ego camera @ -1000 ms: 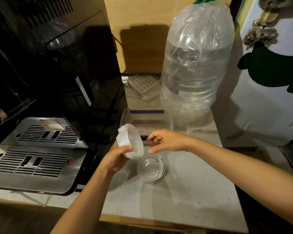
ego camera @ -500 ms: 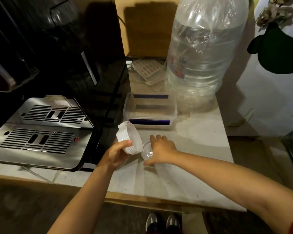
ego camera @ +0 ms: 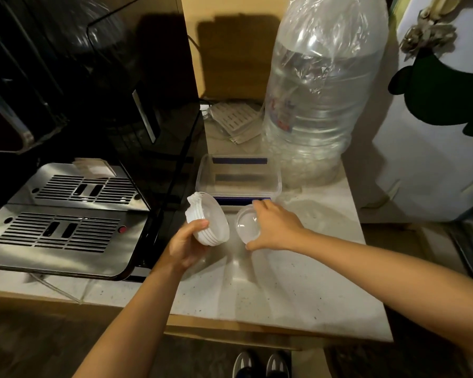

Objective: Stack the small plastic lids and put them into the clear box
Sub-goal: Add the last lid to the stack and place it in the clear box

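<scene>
My left hand [ego camera: 186, 244] grips a tilted stack of several white plastic lids [ego camera: 207, 221], their open side turned to the right. My right hand [ego camera: 275, 227] holds a single clear round lid [ego camera: 247, 224] on edge, a short gap to the right of the stack, its face turned toward it. Both are lifted above the pale counter. Just behind them stands the clear box [ego camera: 238, 177], open on top, with blue strips on its near and far rims. I see nothing inside the box.
A black coffee machine with a steel drip tray [ego camera: 63, 227] fills the left side. A large clear water bottle [ego camera: 317, 99] stands behind the box on the right. Folded packets [ego camera: 234, 121] lie at the back. A white fridge [ego camera: 434, 132] borders the counter's right edge.
My right hand went down onto the clear lid on the counter, took hold of it and lifted it on edge beside the stack. The view has tilted downward.
</scene>
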